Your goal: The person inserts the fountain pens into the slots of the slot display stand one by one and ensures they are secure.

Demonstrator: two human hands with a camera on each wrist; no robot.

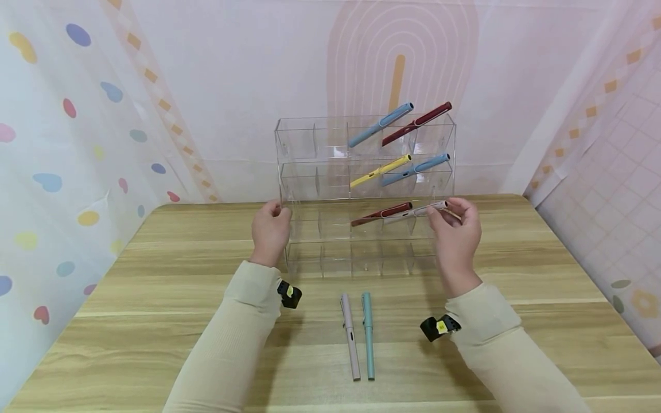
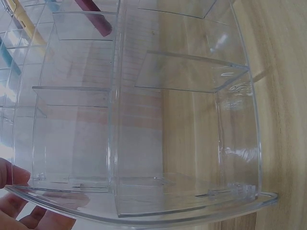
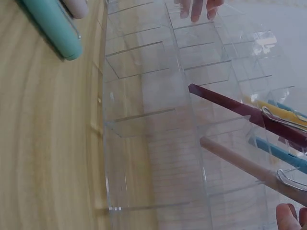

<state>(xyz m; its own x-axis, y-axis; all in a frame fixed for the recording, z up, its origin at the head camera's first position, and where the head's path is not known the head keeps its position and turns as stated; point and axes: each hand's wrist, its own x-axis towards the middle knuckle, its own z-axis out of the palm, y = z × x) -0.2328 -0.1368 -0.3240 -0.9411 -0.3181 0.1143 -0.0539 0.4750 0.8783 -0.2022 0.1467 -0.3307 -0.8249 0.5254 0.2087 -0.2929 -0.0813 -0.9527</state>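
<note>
At the left side of a clear acrylic pen rack [image 1: 335,229], my left hand [image 1: 271,232] grips the side panel's edge, thumb in front. The left wrist view shows its fingertips [image 2: 53,221] around that clear edge. My right hand [image 1: 457,235] pinches the cap end of a pale pinkish pen [image 3: 240,165], which leans in a slot of the third tier. Beside it a dark red pen [image 1: 382,214] lies tilted in the same tier. Above are a yellow pen [image 1: 382,170] and a blue pen [image 1: 417,169], then another blue pen [image 1: 382,124] and another dark red pen [image 1: 417,123].
On the wooden table [image 1: 170,275] in front of the rack lie a pale lilac pen [image 1: 351,344] and a teal pen [image 1: 369,338], side by side with their clips toward the rack. Patterned curtains [image 1: 232,86] hang behind the table and at both sides.
</note>
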